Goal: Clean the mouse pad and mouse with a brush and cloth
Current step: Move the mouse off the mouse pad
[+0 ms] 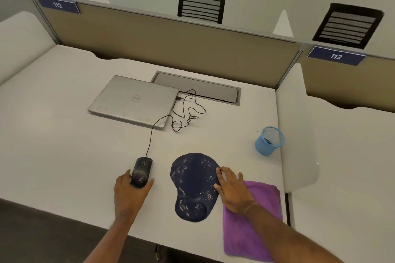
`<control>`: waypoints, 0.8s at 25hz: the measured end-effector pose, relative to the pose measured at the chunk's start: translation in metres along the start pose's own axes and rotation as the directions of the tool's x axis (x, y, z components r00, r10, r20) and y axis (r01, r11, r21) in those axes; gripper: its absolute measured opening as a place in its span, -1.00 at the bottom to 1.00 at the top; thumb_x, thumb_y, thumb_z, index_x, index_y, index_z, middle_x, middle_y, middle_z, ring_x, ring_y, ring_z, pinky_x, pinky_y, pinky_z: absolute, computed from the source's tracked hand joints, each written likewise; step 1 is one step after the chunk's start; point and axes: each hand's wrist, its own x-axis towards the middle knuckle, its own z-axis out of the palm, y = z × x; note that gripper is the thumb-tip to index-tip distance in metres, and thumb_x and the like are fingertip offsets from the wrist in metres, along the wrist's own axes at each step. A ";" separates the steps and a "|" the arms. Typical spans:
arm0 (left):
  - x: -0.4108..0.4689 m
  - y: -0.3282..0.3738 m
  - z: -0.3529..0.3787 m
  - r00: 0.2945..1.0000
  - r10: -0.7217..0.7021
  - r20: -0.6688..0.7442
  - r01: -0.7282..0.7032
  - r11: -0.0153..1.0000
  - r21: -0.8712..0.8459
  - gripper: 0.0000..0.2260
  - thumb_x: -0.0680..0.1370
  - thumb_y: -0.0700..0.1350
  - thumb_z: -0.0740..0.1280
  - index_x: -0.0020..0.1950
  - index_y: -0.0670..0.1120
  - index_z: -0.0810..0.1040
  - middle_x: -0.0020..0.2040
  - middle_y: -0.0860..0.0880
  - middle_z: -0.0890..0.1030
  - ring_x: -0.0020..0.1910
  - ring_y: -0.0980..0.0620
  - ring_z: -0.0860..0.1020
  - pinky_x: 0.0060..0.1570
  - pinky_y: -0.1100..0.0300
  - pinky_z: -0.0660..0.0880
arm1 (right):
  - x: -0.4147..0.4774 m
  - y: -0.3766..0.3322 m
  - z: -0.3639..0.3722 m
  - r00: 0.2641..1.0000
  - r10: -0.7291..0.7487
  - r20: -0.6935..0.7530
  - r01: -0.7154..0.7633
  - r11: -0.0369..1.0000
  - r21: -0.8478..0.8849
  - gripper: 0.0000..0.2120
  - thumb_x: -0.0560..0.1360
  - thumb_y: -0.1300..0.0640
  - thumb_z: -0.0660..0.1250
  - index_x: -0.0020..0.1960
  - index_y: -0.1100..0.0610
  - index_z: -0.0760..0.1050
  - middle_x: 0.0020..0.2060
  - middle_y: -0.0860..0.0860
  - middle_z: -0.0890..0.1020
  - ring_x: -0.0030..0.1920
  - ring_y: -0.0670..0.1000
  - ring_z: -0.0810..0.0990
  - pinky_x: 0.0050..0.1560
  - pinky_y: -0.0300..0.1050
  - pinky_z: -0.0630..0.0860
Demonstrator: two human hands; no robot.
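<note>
A dark blue mouse pad with a wrist rest lies near the desk's front edge, speckled with pale dust. Left of it sits a black wired mouse, also dusty. My left hand wraps around the mouse's rear, thumb and fingers on either side. My right hand rests flat, fingers spread, on the pad's right edge and on a purple cloth folded beside the pad. No brush is in sight.
A shut silver laptop lies at the back, the mouse's tangled cable plugged into it. A grey cable hatch sits behind. A blue mesh cup stands at the right by a white divider.
</note>
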 end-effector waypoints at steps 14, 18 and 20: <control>-0.110 -0.016 0.043 0.973 0.150 0.178 -0.178 0.971 0.158 -0.54 0.30 -0.07 0.62 0.15 -0.03 0.60 0.16 -0.13 0.62 0.07 -0.21 0.58 0.12 -0.19 0.48 | -0.040 0.118 -0.112 0.545 0.458 -0.702 -0.236 0.888 0.395 -0.71 0.54 0.05 0.36 0.25 0.04 0.51 0.07 -0.01 0.59 0.02 0.04 0.58 -0.23 -0.04 0.61; -0.116 -0.016 0.058 0.951 0.214 0.221 -0.262 0.941 0.216 -0.57 0.28 -0.09 0.63 0.11 -0.07 0.64 0.13 -0.16 0.62 0.06 -0.24 0.60 0.12 -0.20 0.48 | -0.024 0.143 -0.131 0.671 0.467 -0.576 -0.329 0.884 0.333 -0.57 0.51 0.01 0.39 0.34 0.07 0.43 0.17 0.05 0.49 0.14 0.09 0.49 -0.11 0.00 0.61; -0.113 -0.018 0.062 0.955 0.195 0.223 -0.254 0.926 0.280 -0.60 0.27 -0.10 0.64 0.06 -0.09 0.67 0.11 -0.17 0.64 0.02 -0.24 0.62 0.09 -0.23 0.49 | -0.013 0.147 -0.130 0.758 0.448 -0.475 -0.325 0.890 0.321 -0.52 0.52 -0.02 0.37 0.39 0.09 0.40 0.22 0.07 0.45 0.20 0.12 0.44 -0.03 0.04 0.58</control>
